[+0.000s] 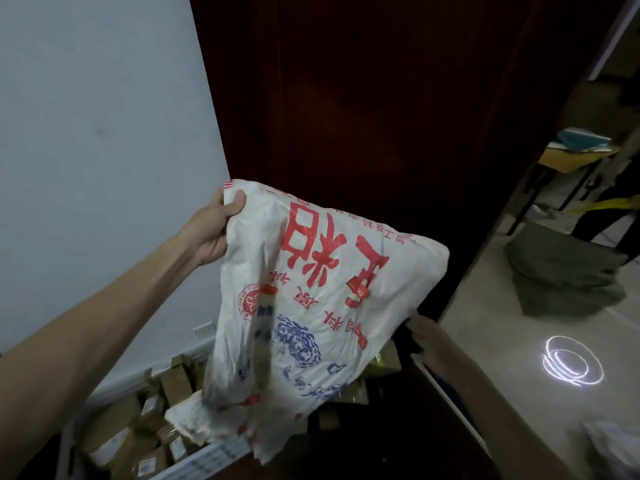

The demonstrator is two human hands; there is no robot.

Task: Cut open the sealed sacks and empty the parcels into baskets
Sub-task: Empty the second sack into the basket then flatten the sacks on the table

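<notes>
The white woven sack (311,306), printed with red and blue characters, hangs in the middle of the view and blocks much of what lies behind and beneath it. The left hand (216,226) grips the sack's upper left corner, thumb over the front and fingers curled behind the cloth. The right hand (420,327) is at the sack's lower right edge and mostly hidden by it, so whether it pinches the cloth or only touches it cannot be told. The sack's loose lower end trails down onto a heap of cardboard parcels (138,427) below and to its left. These lie in a basket (214,452) whose pale ribbed rim shows just under the sack's bottom edge. A shiny gold packet (381,362) peeks out beside the sack's lower right side. Behind the sack stands a dark wooden door (381,98), and to its left is a plain pale wall (86,133). Well to the right of the sack, a slumped grey-green bag (561,271) rests on the glossy floor (519,341). Beyond that bag stands a yellow table (568,162).
</notes>
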